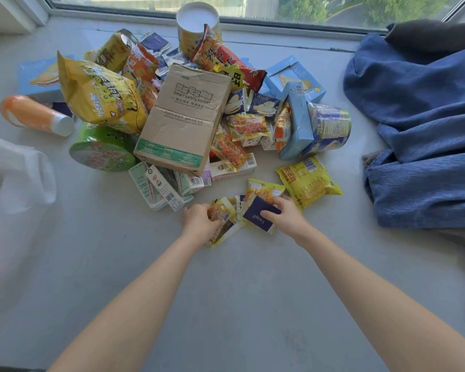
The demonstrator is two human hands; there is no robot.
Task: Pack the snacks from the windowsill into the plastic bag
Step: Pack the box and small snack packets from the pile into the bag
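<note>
A heap of snacks lies on the grey windowsill (226,277), with a brown cardboard box (183,119) on top of it. At the heap's near edge my left hand (199,222) grips a bunch of small yellow snack packets (220,213). My right hand (287,216) holds a dark blue packet (258,214) together with a yellow packet (261,190). The white plastic bag (14,183) lies crumpled at the left edge, apart from both hands.
Around the box lie a big yellow popcorn bag (97,95), a green bowl (102,151), an orange bottle (32,115), light blue boxes (295,76), a blue tub (330,127), small cartons (159,186) and a yellow packet (309,179). Blue cloth (424,124) covers the right.
</note>
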